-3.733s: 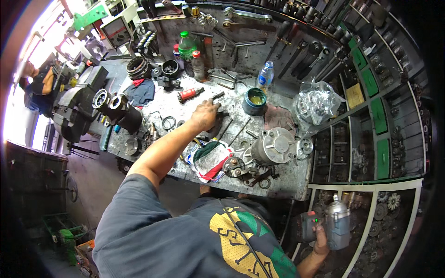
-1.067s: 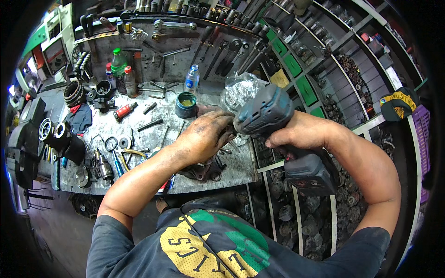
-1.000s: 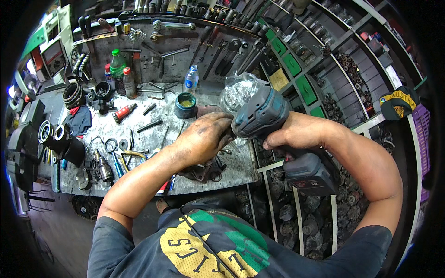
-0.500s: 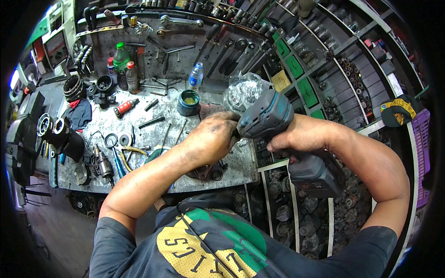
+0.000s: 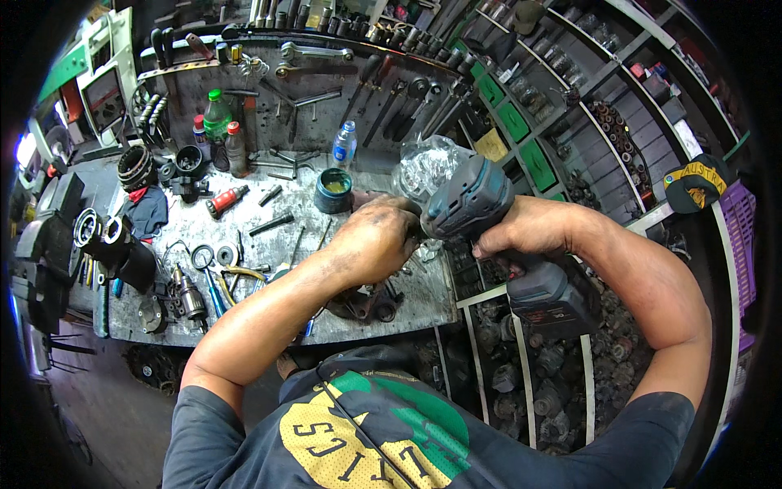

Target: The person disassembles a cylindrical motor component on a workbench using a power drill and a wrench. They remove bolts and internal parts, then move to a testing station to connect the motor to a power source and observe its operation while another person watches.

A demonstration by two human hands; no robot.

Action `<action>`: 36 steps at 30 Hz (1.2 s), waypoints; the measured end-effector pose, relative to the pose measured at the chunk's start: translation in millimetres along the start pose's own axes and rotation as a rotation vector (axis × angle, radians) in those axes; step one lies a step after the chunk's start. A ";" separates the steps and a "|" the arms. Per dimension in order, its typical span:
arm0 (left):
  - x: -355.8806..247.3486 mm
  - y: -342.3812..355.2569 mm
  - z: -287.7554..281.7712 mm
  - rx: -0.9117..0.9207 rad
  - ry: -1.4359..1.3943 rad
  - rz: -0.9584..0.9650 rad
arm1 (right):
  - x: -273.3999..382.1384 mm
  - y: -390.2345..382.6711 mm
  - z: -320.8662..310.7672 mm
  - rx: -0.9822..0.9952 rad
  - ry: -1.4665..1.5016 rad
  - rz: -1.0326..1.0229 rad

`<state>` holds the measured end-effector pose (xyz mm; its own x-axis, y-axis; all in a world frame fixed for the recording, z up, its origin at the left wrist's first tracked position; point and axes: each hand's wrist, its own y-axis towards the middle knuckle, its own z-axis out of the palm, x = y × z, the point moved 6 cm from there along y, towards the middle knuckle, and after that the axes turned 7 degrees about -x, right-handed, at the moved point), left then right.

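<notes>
The right hand [image 5: 533, 230] has its fingers wrapped around the grip of a dark cordless driver [image 5: 468, 198], raised above the counter's [image 5: 423, 310] right edge. The left hand [image 5: 376, 235] bends at its nose; whether those fingers grip anything, I cannot tell.

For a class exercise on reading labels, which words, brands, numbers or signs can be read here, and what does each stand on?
Wording is not copied here, only where it stands.
Dark cap, right: large letters on yellow, legible in part.
Shirt: large dark letters on yellow, upside down.
Battery pack of the power tool: small print, too blurred to read.
Clear bottle: blue label, too small to read.
</notes>
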<state>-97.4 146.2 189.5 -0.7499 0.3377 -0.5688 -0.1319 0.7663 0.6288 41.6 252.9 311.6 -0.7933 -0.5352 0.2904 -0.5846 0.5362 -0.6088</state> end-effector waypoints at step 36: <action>30.9 -26.4 -47.9 -0.084 -0.160 -0.355 | 37.5 45.5 4.2 0.054 0.115 -0.057</action>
<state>-148.0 110.2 180.7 -0.5381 0.1460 -0.8301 -0.4226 0.8054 0.4156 -14.1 254.4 291.7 -0.7749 -0.4837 0.4068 -0.6220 0.4695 -0.6267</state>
